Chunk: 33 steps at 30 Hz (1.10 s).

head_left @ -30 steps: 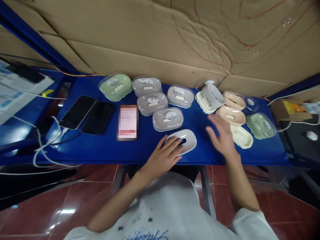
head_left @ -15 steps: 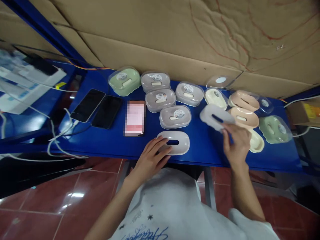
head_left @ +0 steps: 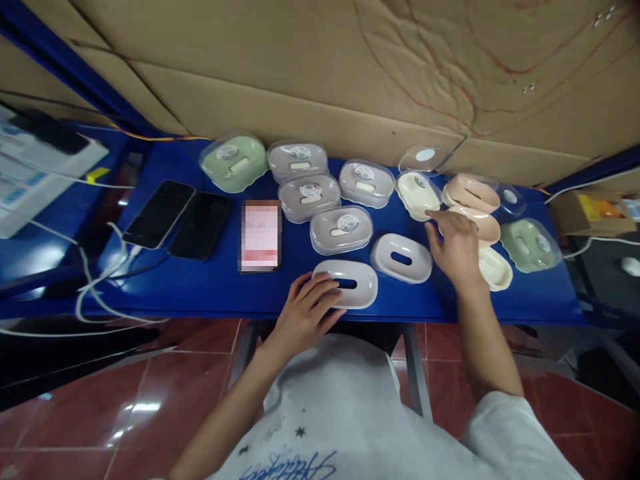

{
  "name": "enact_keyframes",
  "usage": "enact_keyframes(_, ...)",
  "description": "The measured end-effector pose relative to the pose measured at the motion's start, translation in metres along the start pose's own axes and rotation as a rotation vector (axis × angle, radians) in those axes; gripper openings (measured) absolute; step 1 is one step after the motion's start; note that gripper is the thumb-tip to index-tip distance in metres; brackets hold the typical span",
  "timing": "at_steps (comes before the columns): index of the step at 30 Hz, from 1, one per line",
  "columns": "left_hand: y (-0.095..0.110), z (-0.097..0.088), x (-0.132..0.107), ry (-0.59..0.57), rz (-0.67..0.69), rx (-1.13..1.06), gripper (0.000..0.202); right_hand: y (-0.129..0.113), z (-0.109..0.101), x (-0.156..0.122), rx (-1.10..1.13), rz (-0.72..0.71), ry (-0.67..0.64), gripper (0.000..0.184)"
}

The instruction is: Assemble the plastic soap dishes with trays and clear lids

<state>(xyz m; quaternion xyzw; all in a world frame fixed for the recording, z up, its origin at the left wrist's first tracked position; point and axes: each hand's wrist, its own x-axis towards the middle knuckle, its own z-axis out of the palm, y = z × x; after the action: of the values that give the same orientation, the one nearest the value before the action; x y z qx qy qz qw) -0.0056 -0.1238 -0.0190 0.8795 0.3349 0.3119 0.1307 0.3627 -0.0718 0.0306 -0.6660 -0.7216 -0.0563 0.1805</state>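
My left hand (head_left: 309,309) lies with fingers spread on the near end of a grey soap dish tray (head_left: 350,283) at the table's front edge. A second grey tray (head_left: 401,257) lies just right of it on the blue table (head_left: 200,287). My right hand (head_left: 454,247) hovers open beside that tray, its index finger stretched toward a cream dish (head_left: 417,195) and a peach dish (head_left: 473,223). Neither hand holds anything.
Several lidded grey dishes (head_left: 341,229) and a green one (head_left: 233,161) sit behind. Green (head_left: 527,245), peach and cream dishes are at right, a clear lid (head_left: 425,158) by the cardboard wall. Three phones (head_left: 200,225) and white cables (head_left: 100,280) lie left.
My right hand carried a grey tray from the right-hand pile, set it down beside the front tray, let go, and now reaches back right. My left hand stayed on the front tray.
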Motion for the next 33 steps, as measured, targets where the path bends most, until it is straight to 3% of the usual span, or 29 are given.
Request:
enact_keyframes(3, 0.000, -0.003, -0.010, 0.038, -0.058, 0.000, 0.022, 0.006, 0.011, 0.034, -0.195, 0.056, -0.186, 0.041)
enact_keyframes(5, -0.001, -0.004, -0.015, 0.067, -0.101, 0.006, 0.023, 0.006, 0.020, 0.042, -0.259, 0.078, -0.232, 0.043)
enact_keyframes(9, -0.003, -0.005, -0.016, 0.098, -0.133, 0.022, 0.023, 0.011, 0.026, 0.044, -0.214, 0.086, -0.163, 0.039)
enact_keyframes(12, -0.005, -0.005, -0.011, 0.065, -0.108, 0.021, 0.022, 0.016, 0.010, 0.039, -0.040, 0.067, -0.028, 0.036)
enact_keyframes(15, -0.009, -0.006, -0.008, 0.041, -0.079, 0.009, 0.022, 0.009, -0.019, 0.014, 0.178, 0.016, 0.045, 0.032)
enact_keyframes(18, -0.013, -0.007, -0.008, 0.041, -0.085, 0.009, 0.024, -0.018, -0.039, -0.039, 0.253, -0.066, 0.040, 0.019)
enact_keyframes(22, -0.015, -0.012, -0.015, 0.085, -0.112, 0.059, 0.027, -0.067, -0.035, -0.122, 0.348, -0.130, 0.017, 0.023)
enact_keyframes(25, -0.017, -0.016, -0.019, 0.191, -0.117, 0.081, 0.026, -0.096, -0.018, -0.160, 0.431, -0.084, -0.032, 0.032)
enact_keyframes(29, -0.017, -0.020, -0.017, 0.354, -0.101, 0.056, 0.023, -0.108, 0.001, -0.163, 0.512, -0.067, -0.076, 0.046)
enact_keyframes(33, -0.011, -0.026, -0.018, 0.474, -0.149, 0.075, 0.021, -0.099, 0.010, -0.142, 0.456, -0.123, -0.115, 0.035)
